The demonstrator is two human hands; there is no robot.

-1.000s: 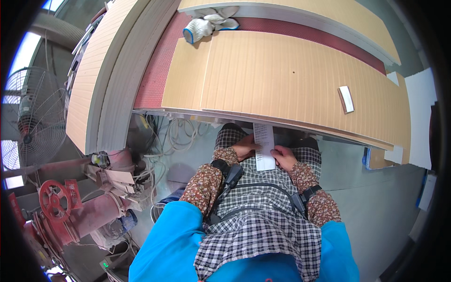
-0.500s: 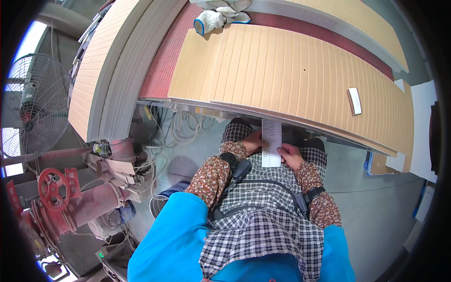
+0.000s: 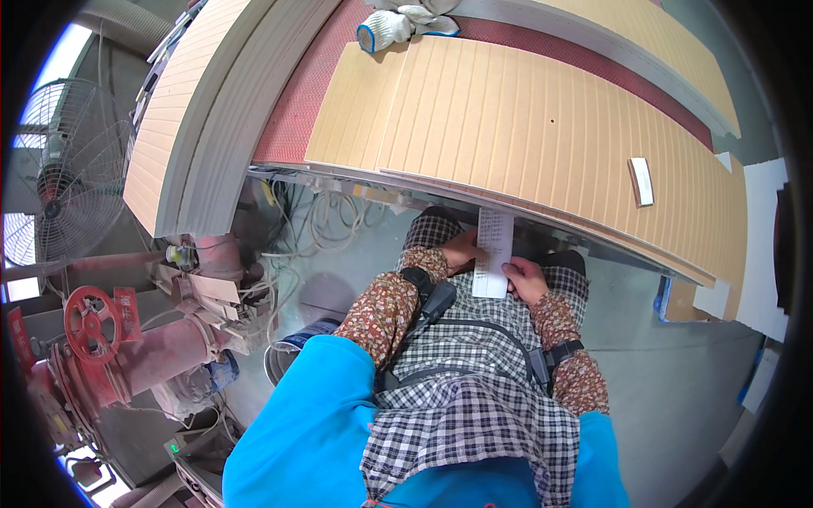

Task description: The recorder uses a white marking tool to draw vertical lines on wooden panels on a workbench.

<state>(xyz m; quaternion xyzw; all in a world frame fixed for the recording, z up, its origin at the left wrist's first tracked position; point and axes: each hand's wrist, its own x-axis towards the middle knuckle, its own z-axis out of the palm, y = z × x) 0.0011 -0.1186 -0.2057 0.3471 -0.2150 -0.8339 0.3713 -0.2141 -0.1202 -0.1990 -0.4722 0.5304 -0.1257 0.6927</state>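
Both hands meet in the middle of the frame, just under the near edge of the table [image 3: 542,222]. The left hand [image 3: 461,251] is closed around the left edge of a paper slip [image 3: 493,252], and the right hand [image 3: 527,281] pinches the lower right side of the same slip with bent fingers. The slip is narrow, white, with small print that is too small to read. It stands upright in the picture, its top end touching the table edge and its lower end near the checked apron [image 3: 474,381] of the person.

The sleeves have a brown flower pattern, and blue cloth [image 3: 313,432] fills the lower part of the frame.

On the table lies a wide beige panel [image 3: 525,127] with long grooves, going from the upper middle to the right side. A small white block [image 3: 642,181] lies on this panel at the right. Behind the panel there is a dark red strip [image 3: 296,118], and at the top a white glove with blue cuff [image 3: 385,30] rests at the far end of the panel. Another beige panel [image 3: 169,118] is stacked at the upper left.

Under the table hang pale cables [image 3: 326,216]. At the left side stands a fan [image 3: 59,169], and below it a red valve wheel [image 3: 89,317] on a pipe, in the lower left.
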